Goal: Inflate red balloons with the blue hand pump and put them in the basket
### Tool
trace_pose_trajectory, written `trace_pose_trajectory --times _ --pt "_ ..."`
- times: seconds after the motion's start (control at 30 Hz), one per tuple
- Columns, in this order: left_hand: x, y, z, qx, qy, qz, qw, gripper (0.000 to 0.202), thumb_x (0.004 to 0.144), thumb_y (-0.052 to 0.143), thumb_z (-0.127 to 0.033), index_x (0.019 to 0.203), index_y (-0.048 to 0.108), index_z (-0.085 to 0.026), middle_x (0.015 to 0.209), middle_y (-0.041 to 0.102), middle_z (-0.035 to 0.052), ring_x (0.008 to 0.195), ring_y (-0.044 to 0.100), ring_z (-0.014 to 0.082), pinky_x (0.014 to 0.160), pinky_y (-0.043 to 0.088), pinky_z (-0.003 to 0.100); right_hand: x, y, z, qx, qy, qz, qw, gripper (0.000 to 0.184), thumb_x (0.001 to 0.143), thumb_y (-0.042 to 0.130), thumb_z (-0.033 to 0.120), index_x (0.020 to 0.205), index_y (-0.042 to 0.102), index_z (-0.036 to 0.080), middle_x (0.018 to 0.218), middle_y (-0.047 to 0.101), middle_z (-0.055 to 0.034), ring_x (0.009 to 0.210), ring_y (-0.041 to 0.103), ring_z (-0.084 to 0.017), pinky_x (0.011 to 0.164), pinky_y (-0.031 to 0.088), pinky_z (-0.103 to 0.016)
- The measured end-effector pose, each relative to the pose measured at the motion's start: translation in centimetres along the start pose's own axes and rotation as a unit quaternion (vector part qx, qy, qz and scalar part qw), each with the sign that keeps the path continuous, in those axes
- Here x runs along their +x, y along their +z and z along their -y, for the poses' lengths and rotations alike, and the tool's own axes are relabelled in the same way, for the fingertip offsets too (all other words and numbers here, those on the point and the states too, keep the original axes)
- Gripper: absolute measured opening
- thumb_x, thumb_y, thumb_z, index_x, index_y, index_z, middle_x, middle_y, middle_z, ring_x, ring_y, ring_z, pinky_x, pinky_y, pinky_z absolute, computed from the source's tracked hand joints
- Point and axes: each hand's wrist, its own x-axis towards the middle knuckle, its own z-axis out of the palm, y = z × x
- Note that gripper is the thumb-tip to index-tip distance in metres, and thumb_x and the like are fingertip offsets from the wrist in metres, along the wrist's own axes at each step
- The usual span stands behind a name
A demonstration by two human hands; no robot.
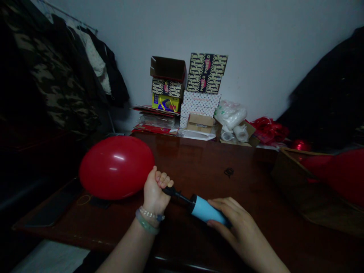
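Note:
A large inflated red balloon [116, 167] lies sideways over the table's left part, against the thumb side of my left hand [156, 189]. That hand is a closed fist around the black handle end of a balloon pump [209, 210]; the balloon's neck is hidden, apparently inside the fist. From the fist a thin black rod runs to the pump's light-blue barrel. My right hand [236, 223] wraps the barrel from the right, thumb below and fingers over the top. Two bracelets [148, 222] circle my left wrist.
On the brown table [187, 159] lie a small black coil [228, 172] and a tan rubber ring [83, 200]. At right, a box [295, 185] holds red balloons [344, 174]. Stacked cartons [200, 104] and plastic bags [231, 113] line the wall. Clothes [65, 76] hang left.

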Motion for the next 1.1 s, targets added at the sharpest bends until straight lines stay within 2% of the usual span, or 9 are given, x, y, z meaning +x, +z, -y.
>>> trace_pose_trajectory --times 0.13,0.27,0.5,0.63,0.83,0.93,1.1 --pt "0.6 -0.2 -1.3 -0.013 0.025 -0.01 1.0 0.045 0.091 0.046 -0.021 0.05 0.028 -0.019 0.039 0.024 -0.0076 0.032 0.025 0.005 0.038 0.024 0.021 -0.6 -1.1 -1.0 0.013 0.005 0.01 1.0 0.032 0.089 0.063 0.033 0.12 0.057 0.027 0.112 0.064 -0.0057 0.102 0.06 -0.022 0.09 0.051 -0.038" --pt "0.7 -0.2 -1.6 -0.015 0.03 -0.027 0.999 0.045 0.091 0.046 -0.021 0.05 0.028 -0.019 0.039 0.024 -0.0078 0.031 0.025 0.0048 0.037 0.024 0.02 -0.9 -1.7 -1.4 0.012 0.011 0.018 1.0 0.031 0.089 0.063 0.033 0.119 0.058 0.027 0.111 0.064 -0.0053 0.101 0.061 -0.022 0.09 0.051 -0.038" --pt "0.5 -0.3 -1.0 -0.014 0.039 -0.031 0.999 0.043 0.09 0.047 -0.02 0.052 0.027 -0.019 0.04 0.024 -0.0082 0.032 0.024 0.0044 0.038 0.023 0.02 -0.5 -0.9 -0.4 -0.023 0.0 0.002 1.0 0.028 0.09 0.061 0.027 0.117 0.058 0.022 0.11 0.064 -0.0089 0.1 0.06 -0.024 0.088 0.051 -0.042" --pt "0.2 -0.4 0.0 -0.004 0.015 -0.027 1.0 0.044 0.09 0.048 -0.021 0.052 0.027 -0.019 0.041 0.022 -0.0085 0.032 0.024 0.0044 0.038 0.024 0.02 -0.1 0.0 0.6 -0.033 -0.004 -0.012 0.999 0.028 0.088 0.062 0.025 0.116 0.058 0.021 0.108 0.065 -0.0099 0.098 0.061 -0.025 0.087 0.051 -0.045" --pt "-0.4 -0.4 1.4 0.016 -0.004 -0.013 1.0 0.045 0.087 0.053 -0.024 0.052 0.025 -0.02 0.042 0.021 -0.0087 0.033 0.024 0.0045 0.039 0.024 0.02 0.4 0.9 1.4 -0.024 -0.01 -0.032 0.999 0.029 0.086 0.065 0.023 0.115 0.059 0.021 0.106 0.066 -0.0089 0.095 0.063 -0.024 0.086 0.053 -0.043" --pt "-0.5 -0.2 1.2 0.012 -0.003 -0.009 1.0 0.045 0.088 0.051 -0.023 0.051 0.026 -0.019 0.041 0.022 -0.0082 0.033 0.024 0.0046 0.038 0.024 0.02 0.4 1.0 1.2 -0.021 -0.007 -0.031 0.999 0.031 0.086 0.066 0.023 0.116 0.059 0.022 0.107 0.066 -0.0084 0.097 0.063 -0.024 0.088 0.052 -0.043" --pt "0.0 -0.1 -0.2 0.008 0.019 -0.004 1.0 0.045 0.089 0.049 -0.022 0.05 0.027 -0.019 0.04 0.022 -0.008 0.032 0.024 0.0049 0.038 0.024 0.021 0.0 0.5 0.0 -0.001 -0.001 -0.01 1.0 0.031 0.089 0.062 0.028 0.12 0.057 0.023 0.112 0.064 -0.0092 0.102 0.06 -0.024 0.09 0.05 -0.044"
